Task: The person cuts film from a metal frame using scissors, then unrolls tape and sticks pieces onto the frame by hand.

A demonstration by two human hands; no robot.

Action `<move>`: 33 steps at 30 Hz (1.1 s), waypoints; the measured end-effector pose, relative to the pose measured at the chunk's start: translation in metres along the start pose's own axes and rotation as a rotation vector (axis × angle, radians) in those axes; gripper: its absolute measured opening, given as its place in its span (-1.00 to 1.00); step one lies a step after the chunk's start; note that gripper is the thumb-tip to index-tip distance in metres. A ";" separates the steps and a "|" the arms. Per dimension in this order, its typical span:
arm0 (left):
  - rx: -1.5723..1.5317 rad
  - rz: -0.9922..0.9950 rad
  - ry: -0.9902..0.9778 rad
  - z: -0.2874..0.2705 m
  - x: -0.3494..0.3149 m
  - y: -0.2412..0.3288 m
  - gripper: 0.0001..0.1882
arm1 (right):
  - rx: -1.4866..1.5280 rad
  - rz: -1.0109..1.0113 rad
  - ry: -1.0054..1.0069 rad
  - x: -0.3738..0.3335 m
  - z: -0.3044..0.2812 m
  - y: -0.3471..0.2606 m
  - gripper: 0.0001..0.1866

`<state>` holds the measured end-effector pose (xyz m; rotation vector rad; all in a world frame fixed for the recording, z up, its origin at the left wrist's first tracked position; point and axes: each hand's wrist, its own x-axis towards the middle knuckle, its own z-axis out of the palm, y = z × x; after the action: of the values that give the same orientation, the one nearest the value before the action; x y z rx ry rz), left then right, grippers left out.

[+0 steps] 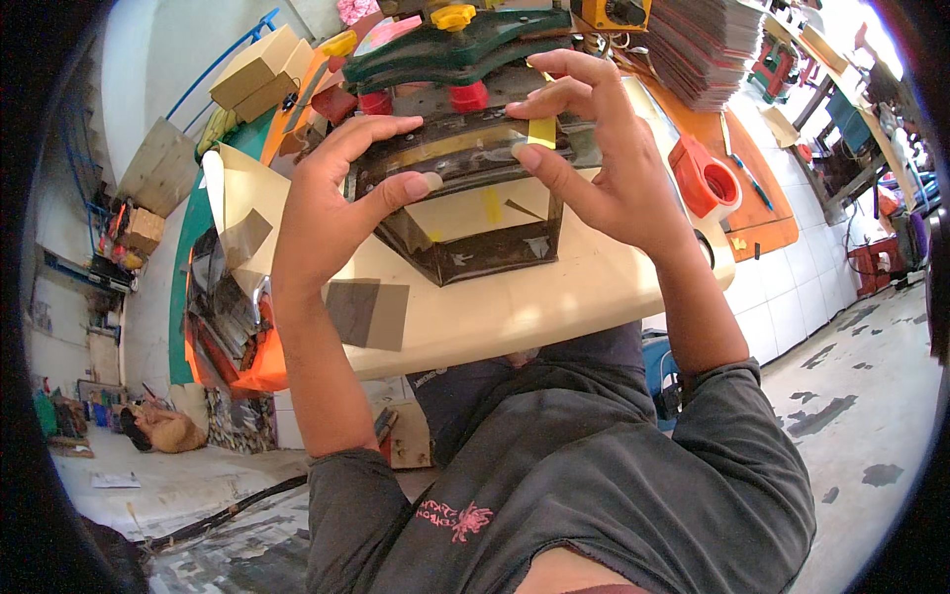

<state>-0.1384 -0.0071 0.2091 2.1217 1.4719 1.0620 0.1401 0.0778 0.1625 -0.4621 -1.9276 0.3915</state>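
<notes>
A dark, see-through plastic frame (500, 259) with slanted sides sits on a cream tabletop (495, 322). My left hand (336, 193) grips the left part of its upper bar, thumb on the near side and fingers on the far side. At the bar's right end, my right hand (609, 163) has a short yellow tape strip (541, 133) between thumb and fingers; the strip lies against the bar. Beyond the bar stands a dark green clamp-like fixture (455, 54) with a yellow knob (453, 17) and red feet (468, 96).
A red and white tape roll (705, 178) lies to the right, near a blue pen (752, 181) on an orange board (767, 213). Dark film pieces (366, 315) lie at the left front. Stacked sheets (703, 54) rise at the back right; cardboard boxes (259, 67) are back left.
</notes>
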 end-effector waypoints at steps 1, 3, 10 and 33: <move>-0.028 -0.006 0.029 0.003 -0.002 -0.001 -0.39 | 0.003 -0.002 -0.014 0.001 -0.001 -0.001 -0.33; -0.064 0.037 0.100 0.012 -0.004 -0.011 -0.46 | 0.008 -0.005 -0.030 0.004 -0.001 -0.001 -0.32; -0.065 0.110 0.256 0.030 -0.008 -0.013 -0.65 | 0.079 -0.061 -0.027 0.006 -0.002 0.005 -0.17; 0.040 0.049 0.328 0.054 -0.017 0.022 -0.47 | 0.753 0.253 -0.083 0.000 -0.022 0.044 0.22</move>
<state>-0.0869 -0.0245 0.1809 2.0940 1.6000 1.4676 0.1669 0.1169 0.1502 -0.1847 -1.6435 1.2550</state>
